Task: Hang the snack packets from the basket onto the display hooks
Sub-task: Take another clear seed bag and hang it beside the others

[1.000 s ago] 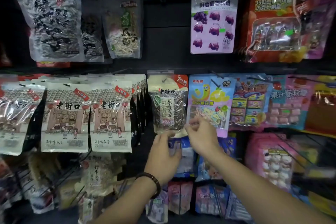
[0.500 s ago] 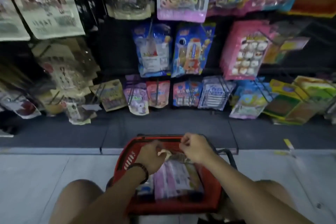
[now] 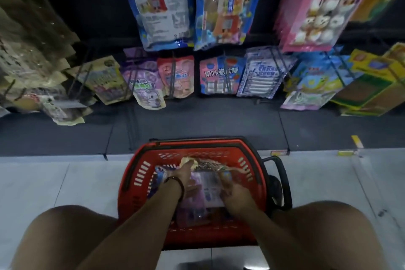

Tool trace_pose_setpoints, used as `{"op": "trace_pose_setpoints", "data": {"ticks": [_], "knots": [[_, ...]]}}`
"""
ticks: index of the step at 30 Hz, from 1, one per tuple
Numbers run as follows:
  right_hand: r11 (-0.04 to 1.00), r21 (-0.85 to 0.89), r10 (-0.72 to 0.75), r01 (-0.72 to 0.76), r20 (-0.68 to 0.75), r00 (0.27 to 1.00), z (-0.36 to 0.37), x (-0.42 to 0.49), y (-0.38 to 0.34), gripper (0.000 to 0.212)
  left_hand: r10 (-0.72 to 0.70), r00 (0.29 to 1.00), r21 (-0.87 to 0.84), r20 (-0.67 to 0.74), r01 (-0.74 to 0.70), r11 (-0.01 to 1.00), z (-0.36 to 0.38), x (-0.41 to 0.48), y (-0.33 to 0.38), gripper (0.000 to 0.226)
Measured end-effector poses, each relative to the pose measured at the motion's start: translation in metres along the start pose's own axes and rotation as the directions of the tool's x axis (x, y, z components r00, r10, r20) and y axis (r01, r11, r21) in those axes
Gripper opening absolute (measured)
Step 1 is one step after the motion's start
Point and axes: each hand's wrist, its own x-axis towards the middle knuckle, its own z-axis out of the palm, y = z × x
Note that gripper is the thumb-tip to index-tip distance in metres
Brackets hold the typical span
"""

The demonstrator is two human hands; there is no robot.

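A red basket [image 3: 135, 184] stands on the floor between my knees, holding several snack packets. My left hand [image 3: 183, 176], with a dark bracelet on the wrist, reaches deep into it. Its fingers pinch the yellow top of a sunflower seed packet [image 3: 209, 165] lying at the basket's far end. My right hand [image 3: 233, 195] rests lower and grips the right edge of a pink-purple packet [image 3: 207, 190] lying flat in the middle. Display hooks with hanging packets fill the rack above, among them a blue packet [image 3: 162, 6].
A dark base ledge [image 3: 197, 120] runs between the basket and the rack. Low hooks carry pink [image 3: 221, 74], purple [image 3: 144, 85] and white-blue [image 3: 263, 72] packets. Yellow-green boxes [image 3: 372, 81] are on the right. The basket's black handle [image 3: 282, 182] sticks out to the right. White floor tiles surround it.
My view has dropped from the upper hooks to the basket. Both hands came down into it. My right hand has moved back from the seed packet onto the pink-purple packet.
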Motion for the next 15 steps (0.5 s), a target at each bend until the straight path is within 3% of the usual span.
{"op": "trace_pose_setpoints", "data": {"ticks": [2,6,8,13,15], "knots": [[1.000,0.026,0.016,-0.016,0.005,1.000,0.000,0.002,-0.004,0.037,-0.052,0.999,-0.064,0.004,0.052,0.997,0.011,0.017,0.009,0.060],[0.998,0.056,0.034,-0.032,-0.028,0.999,0.007,0.012,-0.003,0.036,-0.132,0.991,-0.113,-0.016,0.129,0.985,0.025,0.036,0.025,0.047],[0.997,0.058,0.046,-0.045,-0.024,0.999,0.012,0.015,-0.006,0.039,-0.150,0.988,-0.133,-0.025,0.145,0.981,0.026,0.045,0.029,0.052],[0.981,0.188,0.038,-0.035,-0.012,0.999,0.025,0.029,-0.001,0.039,-0.037,0.997,-0.118,-0.064,0.030,0.993,0.013,0.062,0.020,0.048],[0.952,0.301,0.072,-0.060,-0.027,0.997,0.027,0.033,0.003,0.034,-0.028,0.999,-0.185,-0.027,0.022,0.982,0.010,0.042,0.009,0.041]]}}
